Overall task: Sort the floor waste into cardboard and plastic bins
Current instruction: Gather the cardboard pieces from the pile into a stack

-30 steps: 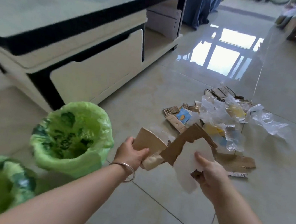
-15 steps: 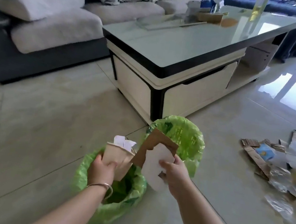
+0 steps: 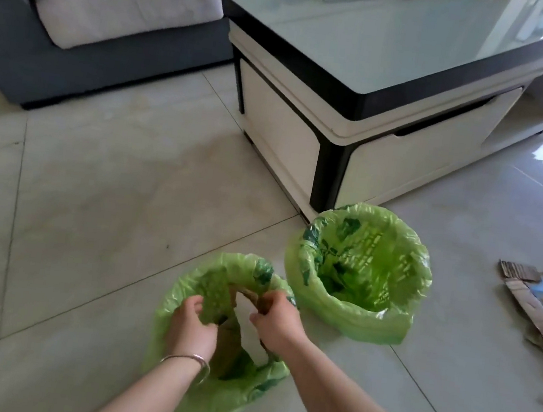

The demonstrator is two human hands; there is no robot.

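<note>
Both hands in near green-lined bin [image 3: 178,300], bottom centre: left hand [image 3: 190,325] fingers curled, hold unclear; right hand [image 3: 274,318] pinching cardboard piece [image 3: 255,302]. Far bin [image 3: 351,320] looks empty. Waste pile [image 3: 540,307] at right edge unsorted; task early.

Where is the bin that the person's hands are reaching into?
The nearer green-lined bin stands on the tiled floor at lower centre of the head view, just left of the second green-lined bin, which sits by the black-and-white coffee table's corner.
</note>
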